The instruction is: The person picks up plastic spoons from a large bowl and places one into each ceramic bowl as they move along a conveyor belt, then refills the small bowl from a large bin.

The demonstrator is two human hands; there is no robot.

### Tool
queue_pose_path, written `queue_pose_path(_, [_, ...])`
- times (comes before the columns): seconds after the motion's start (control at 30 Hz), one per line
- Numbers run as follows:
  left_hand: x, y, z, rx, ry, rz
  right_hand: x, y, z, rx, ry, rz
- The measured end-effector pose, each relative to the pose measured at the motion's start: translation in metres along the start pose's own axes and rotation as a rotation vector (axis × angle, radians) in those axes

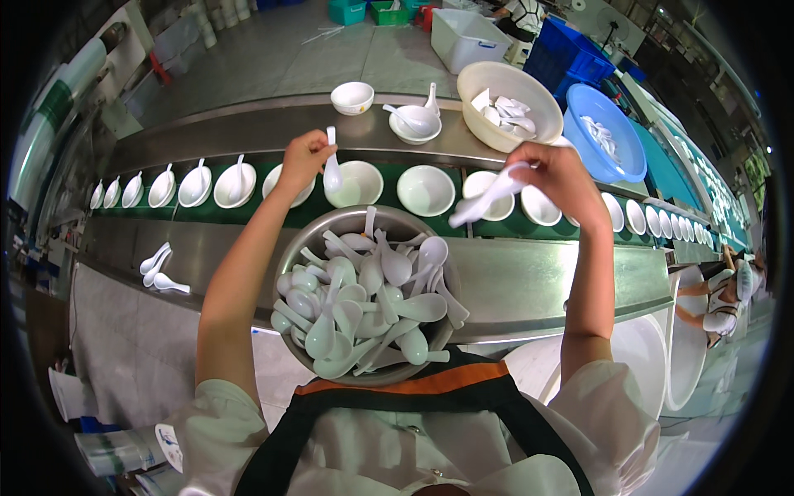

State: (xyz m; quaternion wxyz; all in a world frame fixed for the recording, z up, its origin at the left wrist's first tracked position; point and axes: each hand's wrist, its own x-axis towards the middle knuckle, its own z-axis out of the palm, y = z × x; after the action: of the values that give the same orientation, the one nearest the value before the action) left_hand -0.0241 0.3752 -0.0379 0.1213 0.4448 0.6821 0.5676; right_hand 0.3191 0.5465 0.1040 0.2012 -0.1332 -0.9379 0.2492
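Observation:
My left hand (309, 153) pinches a white spoon (333, 174) upright by its handle, over a white bowl (360, 186) on the green conveyor belt (463, 227). My right hand (550, 169) is closed on white spoon (492, 195), held slanting over the bowls right of centre; whether it holds more than one is unclear. A steel basin (285, 263) heaped with white spoons (394, 261) sits in front of me. Bowls to the left (234, 186) have spoons resting in them; those at centre and right (426, 190) show none.
Loose spoons (165, 281) lie on the steel ledge at left. On the back ledge stand small bowls (352, 95), a cream basin (468, 83) and a blue basin (633, 169) with spoons. Crates (463, 37) stand beyond. Two other people (728, 306) (521, 18) are at the far right and back.

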Motion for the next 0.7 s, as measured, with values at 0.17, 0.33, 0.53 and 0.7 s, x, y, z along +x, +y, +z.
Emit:
queue_pose_path(0.17, [0.010, -0.044, 0.000, 0.394, 0.031, 0.062, 0.070, 0.078, 0.035, -0.321, -0.101, -0.058])
queue_pose_path(0.33, [-0.032, 0.050, -0.002, 0.321, -0.140, 0.069, 0.052, 0.125, 0.084, -0.238, 0.291, -0.279])
queue_pose_path(0.53, [-0.092, 0.108, -0.015, 0.513, -0.735, 0.244, -0.001, 0.165, 0.116, 0.054, 0.524, 0.311])
queue_pose_path(0.7, [-0.092, 0.098, -0.021, 0.537, -0.720, 0.270, -0.010, 0.114, 0.122, 0.106, 0.274, 0.539])
